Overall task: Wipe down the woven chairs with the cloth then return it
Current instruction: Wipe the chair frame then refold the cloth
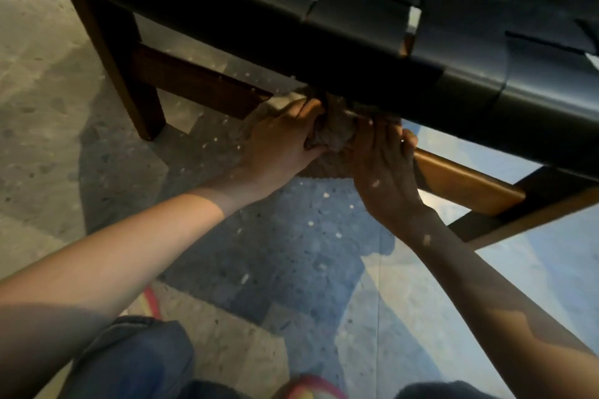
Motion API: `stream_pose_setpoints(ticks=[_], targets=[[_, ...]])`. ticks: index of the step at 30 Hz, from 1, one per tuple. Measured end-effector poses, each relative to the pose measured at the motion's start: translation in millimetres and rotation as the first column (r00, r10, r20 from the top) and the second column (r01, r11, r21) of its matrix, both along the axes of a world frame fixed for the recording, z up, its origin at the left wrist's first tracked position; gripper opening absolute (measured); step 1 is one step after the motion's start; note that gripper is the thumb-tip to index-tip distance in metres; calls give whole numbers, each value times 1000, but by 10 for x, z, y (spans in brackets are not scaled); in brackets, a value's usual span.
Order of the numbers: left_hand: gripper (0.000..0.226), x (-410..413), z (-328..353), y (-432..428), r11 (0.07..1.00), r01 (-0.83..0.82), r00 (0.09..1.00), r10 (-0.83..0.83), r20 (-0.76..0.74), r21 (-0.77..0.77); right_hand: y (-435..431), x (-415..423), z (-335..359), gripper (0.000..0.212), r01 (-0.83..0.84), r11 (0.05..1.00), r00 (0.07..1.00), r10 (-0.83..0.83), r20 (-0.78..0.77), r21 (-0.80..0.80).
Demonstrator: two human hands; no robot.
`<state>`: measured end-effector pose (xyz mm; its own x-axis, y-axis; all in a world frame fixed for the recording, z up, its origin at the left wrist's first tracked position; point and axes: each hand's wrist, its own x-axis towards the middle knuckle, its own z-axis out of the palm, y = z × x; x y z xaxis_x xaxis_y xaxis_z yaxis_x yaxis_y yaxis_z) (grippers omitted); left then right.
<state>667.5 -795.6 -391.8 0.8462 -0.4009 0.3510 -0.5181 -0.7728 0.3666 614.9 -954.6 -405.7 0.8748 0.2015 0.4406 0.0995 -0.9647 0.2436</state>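
Head view: your left hand (285, 139) and right hand (385, 168) both grip the cloth (335, 136), bunched between them on the wooden rail (466, 185). The rail's long axis runs rightward past your right hand.

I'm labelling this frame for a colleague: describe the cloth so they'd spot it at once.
Find the black woven seat across the top. Under its near edge the left hand and right hand meet, gripping the cloth between them. It is the only crumpled, greyish thing there, beside a smooth wooden rail.
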Motion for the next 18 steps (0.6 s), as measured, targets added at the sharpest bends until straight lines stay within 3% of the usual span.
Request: stream_pose_setpoints(ticks=[4, 9, 12, 18], targets=[[40, -102, 6, -286, 994, 103, 994, -104, -33, -19, -296, -190, 21, 40, 17, 985, 996, -3, -84, 170], [43, -234, 40, -563, 969, 243, 964, -246, -98, -35, -584, -387, 5, 47, 170, 976, 975, -146, -169, 136], [40, -290, 66, -730, 939, 342, 934, -343, -96, -33, -760, -496, -41, 55, 226, 967, 963, -203, -176, 121], [45, -313, 55, -1065, 898, 440, 884, -428, -188, 24, -1017, -705, -59, 43, 246, 938, 969, -239, -60, 243]])
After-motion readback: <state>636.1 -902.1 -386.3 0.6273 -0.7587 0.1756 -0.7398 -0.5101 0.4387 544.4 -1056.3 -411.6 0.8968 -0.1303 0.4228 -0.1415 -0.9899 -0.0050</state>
